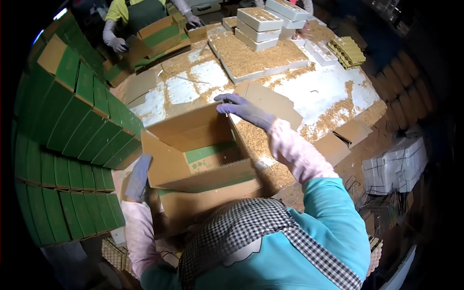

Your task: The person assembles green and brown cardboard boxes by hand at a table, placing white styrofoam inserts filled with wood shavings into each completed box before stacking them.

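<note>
An open cardboard box (pixel 200 180) stands in front of me, brown outside, with green on part of its inner floor. My left hand (pixel 139 180), in a grey-purple glove, lies with straight fingers along the outside of its left end. At the far right corner, the fingers of my right hand (pixel 244 110), gloved alike, hook over the upper edge. The right thumb is hidden. Below the box's near wall, another piece of brown and green cardboard (pixel 208 195) shows, partly covered by my checked apron.
Green cartons (pixel 72 121) are stacked high at my left. Sawdust-like bits litter the table around a wide white tray (pixel 261 55) and stacked white boxes (pixel 258 26). Yellow egg trays (pixel 347 52) lie far right. A flat cardboard sheet (pixel 270 101) touches the workspace. Across, a co-worker's gloved hands (pixel 116 43) handle cartons.
</note>
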Tool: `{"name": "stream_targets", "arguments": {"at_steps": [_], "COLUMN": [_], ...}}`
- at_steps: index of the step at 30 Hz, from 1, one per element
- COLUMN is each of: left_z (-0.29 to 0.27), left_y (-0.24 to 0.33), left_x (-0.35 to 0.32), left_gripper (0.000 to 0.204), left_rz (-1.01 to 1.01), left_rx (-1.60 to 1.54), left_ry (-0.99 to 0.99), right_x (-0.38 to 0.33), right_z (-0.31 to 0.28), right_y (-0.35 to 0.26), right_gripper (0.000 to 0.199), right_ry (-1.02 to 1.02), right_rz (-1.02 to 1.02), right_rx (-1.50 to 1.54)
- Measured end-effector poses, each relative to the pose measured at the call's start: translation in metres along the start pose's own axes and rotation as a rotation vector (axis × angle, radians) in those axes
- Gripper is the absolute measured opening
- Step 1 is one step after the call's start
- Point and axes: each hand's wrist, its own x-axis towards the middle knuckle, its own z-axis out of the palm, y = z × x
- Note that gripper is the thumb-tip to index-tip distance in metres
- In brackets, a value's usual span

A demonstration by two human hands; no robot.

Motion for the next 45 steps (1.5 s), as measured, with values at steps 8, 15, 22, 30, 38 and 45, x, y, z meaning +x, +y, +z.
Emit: {"name": "stream_targets", "arguments": {"at_steps": [8,15,22,30,38,45], "left_z": [0.064,0.075,0.044,0.031,0.015,0.031], "left_y": [-0.058,-0.023,-0.055,-0.05,-0.135,-0.152], "left_x": [0.044,0.032,0.072,0.017,0.011,0.022], "left_gripper": [0.1,0.077,0.047,0.06,0.041,0.052], "left_rz": [0.696,0.755,0.681,0.633,0.324,0.256], "left_rx": [1.362,1.156,1.066,0.348,0.202,-0.244], "left_ry": [-0.091,0.253,-0.066,0.259,0.235,0.606], "right_x": [0.022,-0.015,-0.062,-0.061,0.008,0.075], "right_z": [0.068,0.051,0.061,0.087,0.175,0.097], "right_y": [0.051,0.093,0.036,0.127,0.003,0.034], "right_gripper": [0.134,0.069,0.071,0.052,0.051,0.024], "right_ry": [0.067,0.653,0.204,0.092,-0.301,-0.207], "right_rz": [-0.017,-0.243,-0.464,0.053,-0.481,-0.542], "right_rx": [-0.539,-0.292,-0.607,0.001,-0.705,-0.021]}}
